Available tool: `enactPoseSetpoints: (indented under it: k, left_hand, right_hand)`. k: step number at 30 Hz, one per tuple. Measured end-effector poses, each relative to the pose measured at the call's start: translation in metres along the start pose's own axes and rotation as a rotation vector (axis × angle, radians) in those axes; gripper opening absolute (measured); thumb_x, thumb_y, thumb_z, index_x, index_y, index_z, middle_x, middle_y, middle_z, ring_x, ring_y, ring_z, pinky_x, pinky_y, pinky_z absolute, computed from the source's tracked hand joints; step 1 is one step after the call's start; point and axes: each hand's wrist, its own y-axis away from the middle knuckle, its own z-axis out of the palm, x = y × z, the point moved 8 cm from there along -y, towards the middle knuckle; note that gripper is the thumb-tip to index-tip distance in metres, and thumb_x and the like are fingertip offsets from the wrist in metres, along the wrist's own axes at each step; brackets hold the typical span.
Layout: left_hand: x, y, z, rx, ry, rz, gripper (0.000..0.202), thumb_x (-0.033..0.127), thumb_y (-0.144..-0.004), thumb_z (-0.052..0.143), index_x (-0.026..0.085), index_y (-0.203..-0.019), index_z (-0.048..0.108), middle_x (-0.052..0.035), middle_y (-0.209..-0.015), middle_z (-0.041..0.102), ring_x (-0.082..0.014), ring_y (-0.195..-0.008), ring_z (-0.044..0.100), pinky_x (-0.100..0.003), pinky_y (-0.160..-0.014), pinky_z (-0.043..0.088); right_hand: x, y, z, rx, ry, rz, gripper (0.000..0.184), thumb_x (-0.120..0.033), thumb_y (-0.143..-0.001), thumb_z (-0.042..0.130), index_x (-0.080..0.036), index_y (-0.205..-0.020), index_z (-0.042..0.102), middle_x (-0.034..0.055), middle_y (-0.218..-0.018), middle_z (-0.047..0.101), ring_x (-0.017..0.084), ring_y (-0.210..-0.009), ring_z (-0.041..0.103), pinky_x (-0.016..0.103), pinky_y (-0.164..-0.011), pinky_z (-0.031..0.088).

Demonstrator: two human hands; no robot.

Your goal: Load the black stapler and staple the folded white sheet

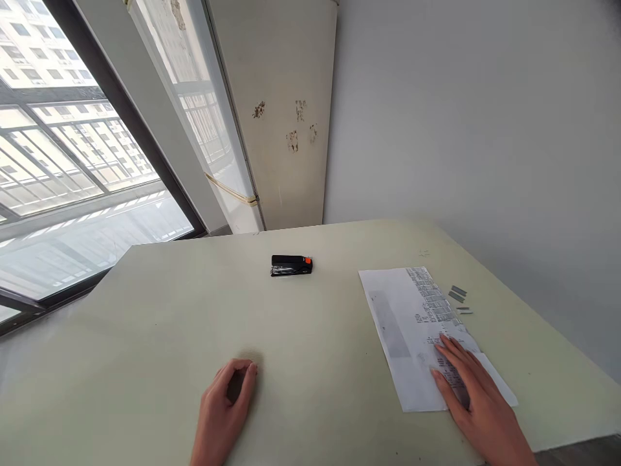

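Observation:
My left hand [228, 401] rests on the table at the lower middle. Its fingers are curled in with thumb and forefinger tips together, and I see nothing in it. At the right, my right hand [478, 404] lies with fingers stretched out over printed sheets of paper [388, 323], pressing on their lower right part. The sheets overlap slightly askew, with a white corner sticking out beneath the palm. A black stapler [291, 265] with an orange-red patch lies farther back, apart from both hands. Just right of the paper are several strips of staples [457, 294].
The pale greenish table [169, 323] has an angled edge at the right, close to a grey wall [460, 116]. Behind it stands a cream panel [286, 129] with peeled brown marks. A dark-framed window [72, 149] with railings outside fills the left.

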Motion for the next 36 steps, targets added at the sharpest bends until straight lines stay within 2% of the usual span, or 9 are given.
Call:
enactPoseSetpoints:
  k: [15, 23, 30, 36]
  left_hand:
    - [0.0013, 0.0004, -0.0013, 0.006, -0.005, 0.0, 0.04, 0.06, -0.096, 0.055, 0.023, -0.088, 0.069, -0.0014, -0.081, 0.072, -0.0186, -0.071, 0.066, -0.025, -0.068, 0.052]
    - [-0.0019, 0.0008, 0.0003, 0.0, -0.002, -0.008, 0.041, 0.061, -0.096, 0.054, 0.024, -0.09, 0.069, -0.0024, -0.082, 0.073, -0.0198, -0.073, 0.067, -0.026, -0.068, 0.053]
    - [-0.0035, 0.0023, 0.0011, -0.002, 0.002, -0.009, 0.041, 0.061, -0.097, 0.054, 0.024, -0.091, 0.069, -0.0021, -0.083, 0.072, -0.0196, -0.074, 0.066, -0.026, -0.068, 0.052]
    - [-0.0027, 0.0033, 0.0012, -0.008, 0.003, 0.008, 0.04, 0.06, -0.097, 0.054, 0.024, -0.09, 0.069, -0.0019, -0.083, 0.071, -0.0193, -0.074, 0.066, -0.026, -0.066, 0.051]
  right_hand:
    - [-0.004, 0.0006, -0.0024, 0.027, 0.009, -0.024, 0.054, -0.057, -0.105, 0.044, -0.034, -0.153, 0.048, 0.0002, -0.164, 0.048, 0.034, -0.151, 0.044, 0.064, -0.121, 0.044]
    - [-0.0034, 0.0011, -0.0004, 0.029, 0.022, -0.042, 0.053, -0.055, -0.105, 0.045, -0.033, -0.153, 0.048, 0.0023, -0.164, 0.048, 0.036, -0.15, 0.046, 0.066, -0.118, 0.045]
    - [-0.0019, 0.0036, 0.0003, 0.001, 0.025, -0.012, 0.054, -0.056, -0.106, 0.043, -0.034, -0.155, 0.046, 0.0011, -0.166, 0.044, 0.035, -0.153, 0.041, 0.066, -0.118, 0.045]
    - [-0.0078, 0.0025, -0.0032, 0.042, 0.019, -0.057, 0.053, -0.056, -0.106, 0.043, -0.033, -0.153, 0.049, 0.002, -0.164, 0.048, 0.034, -0.152, 0.044, 0.064, -0.121, 0.043]
